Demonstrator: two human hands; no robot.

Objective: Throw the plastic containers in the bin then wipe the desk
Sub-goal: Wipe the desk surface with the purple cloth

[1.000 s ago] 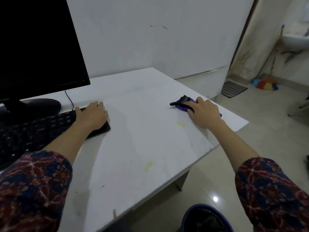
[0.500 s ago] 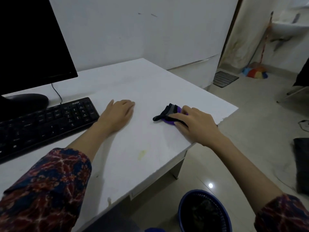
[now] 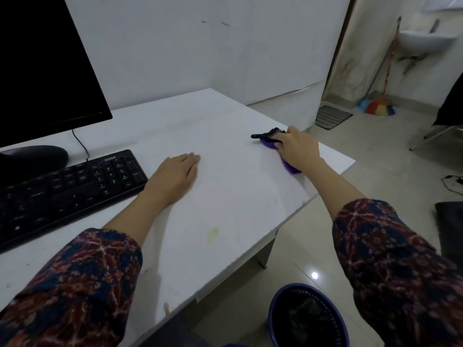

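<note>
My right hand (image 3: 299, 147) presses a purple and black cloth (image 3: 269, 141) onto the white desk (image 3: 225, 209) near its far right corner. The hand covers most of the cloth; purple shows at both ends. My left hand (image 3: 178, 175) lies flat, palm down, on the desk just right of the keyboard, holding nothing. A yellowish stain (image 3: 213, 235) marks the desk near the front edge. The blue bin (image 3: 304, 319) stands on the floor below the desk's front edge, dark inside. No plastic containers show on the desk.
A black keyboard (image 3: 67, 189) and a black monitor (image 3: 47, 66) fill the desk's left side, with a cable behind. A colourful broom (image 3: 377, 108) and a floor grate (image 3: 332, 116) are at the far right. A dark object (image 3: 451, 229) lies on the floor at right.
My right hand slid the cloth back across the desk toward the far right corner. My left hand left the keyboard one second ago and now rests flat on the bare desk.
</note>
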